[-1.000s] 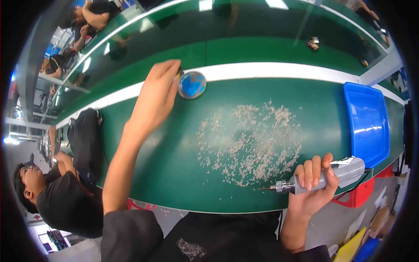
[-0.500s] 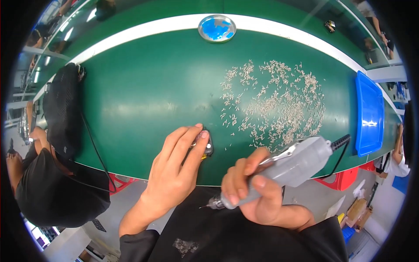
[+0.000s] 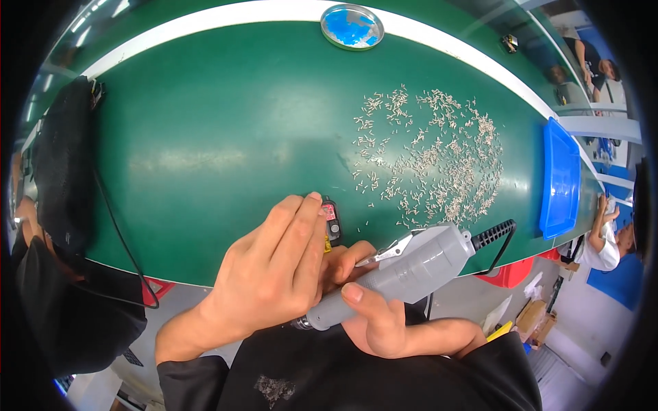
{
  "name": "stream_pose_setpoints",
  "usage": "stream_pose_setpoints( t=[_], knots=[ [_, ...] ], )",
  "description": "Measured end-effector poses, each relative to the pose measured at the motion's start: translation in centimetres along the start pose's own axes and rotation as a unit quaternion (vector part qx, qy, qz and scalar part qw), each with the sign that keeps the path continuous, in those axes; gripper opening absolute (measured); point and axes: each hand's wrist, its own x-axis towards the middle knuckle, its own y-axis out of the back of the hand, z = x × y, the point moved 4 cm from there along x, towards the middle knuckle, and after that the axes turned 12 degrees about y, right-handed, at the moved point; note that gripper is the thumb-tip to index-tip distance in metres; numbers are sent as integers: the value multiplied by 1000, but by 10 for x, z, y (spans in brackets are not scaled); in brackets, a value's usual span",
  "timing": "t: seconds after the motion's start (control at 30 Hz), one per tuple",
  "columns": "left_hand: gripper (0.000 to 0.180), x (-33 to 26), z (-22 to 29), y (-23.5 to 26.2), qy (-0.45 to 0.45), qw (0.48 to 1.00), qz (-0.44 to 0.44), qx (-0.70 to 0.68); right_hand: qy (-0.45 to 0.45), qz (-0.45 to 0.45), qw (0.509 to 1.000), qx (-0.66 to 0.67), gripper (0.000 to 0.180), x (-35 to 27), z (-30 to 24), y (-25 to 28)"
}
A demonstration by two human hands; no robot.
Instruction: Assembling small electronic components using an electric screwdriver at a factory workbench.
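Note:
My right hand is closed around a grey electric screwdriver, which lies slanted with its black cord end up to the right. Its tip end points down to the left and is partly covered by my left hand. The left fingers are bent together over a small black device with a reddish inside and a yellow part, at the near edge of the green table. Much of that device is hidden under them. My right fingertips reach close to the yellow part, beside the left fingers.
Many small silvery screws lie scattered on the green tabletop to the right. A round tin with blue inside stands at the far edge. A blue tray is at the right, a black bag-like thing at the left. Other people sit nearby.
My right hand and the screwdriver have moved left, up against my left hand. More of the device's reddish inside shows. The whole view has shifted a little.

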Motion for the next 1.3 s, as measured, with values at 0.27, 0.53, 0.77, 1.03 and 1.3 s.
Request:
stream_pose_setpoints(
  t=[0.27, 0.53, 0.77, 1.03, 1.3],
  knots=[
    [27, -4, 1, -6, -38, 999, 18, 30, -4, -112, 992, -57, 24, 13, -40, -8],
    [26, -8, 5, -5, -11, 998, -21, 53, 205, -147, 958, -134, 21, 66, -102, -33],
    [27, -13, 8, -13, 10, 999, 22, 39, 213, -142, 946, -196, 22, 78, -92, -26],
    [24, -10, 8, -16, 7, 999, 40, 34, 220, -141, 937, -232, 22, 82, -91, -27],
    [25, -13, 7, -15, -2, 998, 60, 28, 180, -238, 913, -279, 21, 96, -82, -48]
  ],
)
